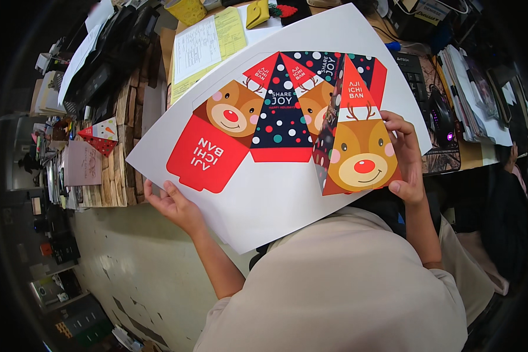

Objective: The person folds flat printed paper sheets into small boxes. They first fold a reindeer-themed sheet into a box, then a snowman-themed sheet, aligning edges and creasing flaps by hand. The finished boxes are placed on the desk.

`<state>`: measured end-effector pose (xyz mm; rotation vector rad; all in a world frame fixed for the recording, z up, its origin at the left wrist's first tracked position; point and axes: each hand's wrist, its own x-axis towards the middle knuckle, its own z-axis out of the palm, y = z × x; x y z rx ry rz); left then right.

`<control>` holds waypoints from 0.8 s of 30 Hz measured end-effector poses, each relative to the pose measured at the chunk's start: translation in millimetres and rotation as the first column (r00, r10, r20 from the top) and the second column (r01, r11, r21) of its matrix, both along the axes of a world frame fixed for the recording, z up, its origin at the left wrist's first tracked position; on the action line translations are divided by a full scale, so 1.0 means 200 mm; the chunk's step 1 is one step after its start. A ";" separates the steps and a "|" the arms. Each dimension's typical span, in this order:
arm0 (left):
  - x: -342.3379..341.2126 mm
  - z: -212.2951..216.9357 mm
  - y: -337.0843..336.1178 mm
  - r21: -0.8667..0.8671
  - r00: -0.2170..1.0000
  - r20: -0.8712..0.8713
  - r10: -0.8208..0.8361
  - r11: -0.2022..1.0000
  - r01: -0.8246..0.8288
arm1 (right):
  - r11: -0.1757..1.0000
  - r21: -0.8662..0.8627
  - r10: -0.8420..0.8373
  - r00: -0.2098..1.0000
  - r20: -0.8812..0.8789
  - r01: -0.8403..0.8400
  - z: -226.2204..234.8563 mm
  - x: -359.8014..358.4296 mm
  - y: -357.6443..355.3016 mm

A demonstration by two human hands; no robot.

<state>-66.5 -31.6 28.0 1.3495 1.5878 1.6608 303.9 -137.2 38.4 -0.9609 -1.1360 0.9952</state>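
Note:
A large white printed sheet (258, 199) lies tilted across my lap and the desk edge. On it is a flat box pattern (280, 117) with reindeer faces, navy dotted panels and red flaps. My left hand (179, 208) grips the sheet's near left edge, thumb on top. My right hand (406, 155) holds a folded, pyramid-shaped paper box (362, 146) above the sheet's right part. Its front carries a reindeer face and a red tip; a navy dotted side shows at its left. The box covers part of the printed pattern, and some right-hand fingers are hidden behind it.
Beyond the sheet lie papers with a yellow pad (229, 35) and a yellow pouch (257, 14). To the right are a keyboard (413, 73), a lit mouse (442, 126) and stacked documents (466, 88). A small red patterned paper piece (101, 136) sits at left.

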 end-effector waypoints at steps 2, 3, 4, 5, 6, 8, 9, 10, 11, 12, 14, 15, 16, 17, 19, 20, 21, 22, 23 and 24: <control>0.00 0.01 0.00 0.016 0.999 0.003 -0.033 0.999 0.033 | 1.000 0.005 -0.012 1.000 -0.014 0.012 0.00 -0.01 0.00; 0.00 0.01 0.00 0.009 0.996 0.068 -0.050 0.999 0.049 | 1.000 0.013 -0.026 0.999 -0.027 0.026 0.00 -0.02 0.01; 0.01 0.01 0.00 0.020 0.997 0.056 -0.043 0.999 0.042 | 0.999 0.022 -0.042 0.998 -0.041 0.043 0.01 -0.03 0.01; 0.02 0.00 0.00 0.020 0.995 0.088 -0.038 0.999 0.036 | 0.998 0.025 -0.052 0.998 -0.040 0.054 0.01 -0.02 0.01; 0.03 0.00 -0.01 0.017 0.988 0.142 -0.055 0.998 0.053 | 0.997 0.030 -0.064 0.997 -0.040 0.065 0.02 -0.02 0.02; 0.05 -0.01 -0.01 0.037 0.984 0.174 -0.039 0.999 0.033 | 0.995 0.026 -0.096 0.994 -0.053 0.097 0.05 -0.02 0.03; 0.06 -0.01 -0.01 0.048 0.979 0.198 -0.042 0.998 0.033 | 0.994 0.035 -0.104 0.993 -0.054 0.106 0.06 -0.01 0.03; 0.08 -0.01 -0.01 0.054 0.976 0.213 -0.043 0.998 0.032 | 0.993 0.041 -0.112 0.992 -0.059 0.114 0.07 -0.01 0.04; 0.09 0.00 -0.02 0.061 0.972 0.229 -0.043 0.998 0.030 | 0.992 0.043 -0.113 0.991 -0.074 0.116 0.09 -0.01 0.04; 0.12 -0.01 -0.02 0.069 0.969 0.245 -0.042 0.997 0.026 | 0.992 0.050 -0.115 0.991 -0.072 0.119 0.11 0.01 0.05; 0.16 0.00 -0.03 0.087 0.958 0.284 -0.053 0.996 0.029 | 0.990 0.073 -0.113 0.991 -0.071 0.118 0.13 0.00 0.08; 0.17 0.01 -0.03 0.111 0.943 0.323 -0.075 0.993 0.041 | 0.991 0.079 -0.104 0.992 -0.077 0.110 0.14 -0.02 0.10; 0.20 0.01 -0.04 0.088 0.946 0.319 -0.052 0.996 0.025 | 0.991 0.076 -0.105 0.991 -0.083 0.111 0.14 -0.02 0.11; 0.23 0.01 -0.05 0.081 0.943 0.331 -0.047 0.997 0.021 | 0.990 0.086 -0.104 0.986 -0.132 0.116 0.14 -0.03 0.13; 0.28 0.01 -0.08 0.080 0.938 0.343 -0.051 0.996 0.025 | 0.991 0.083 -0.081 0.965 -0.248 0.104 0.14 -0.03 0.14; 0.30 0.01 -0.09 0.088 0.937 0.345 -0.059 0.996 0.030 | 0.991 0.095 -0.061 0.952 -0.301 0.094 0.14 -0.03 0.15; 0.32 0.01 -0.10 0.105 0.927 0.365 -0.084 0.993 0.048 | 0.991 0.093 -0.057 0.945 -0.321 0.092 0.14 -0.03 0.16; 0.32 0.01 -0.10 0.113 0.930 0.357 -0.083 0.993 0.045 | 0.992 0.097 -0.042 0.935 -0.353 0.081 0.13 -0.03 0.17; 0.32 0.01 -0.10 0.130 0.926 0.365 -0.099 0.990 0.055 | 0.993 0.102 -0.015 0.919 -0.394 0.060 0.13 -0.03 0.17; 0.33 0.01 -0.11 0.166 0.914 0.382 -0.136 0.983 0.077 | 0.992 0.107 -0.024 0.917 -0.397 0.073 0.13 -0.02 0.17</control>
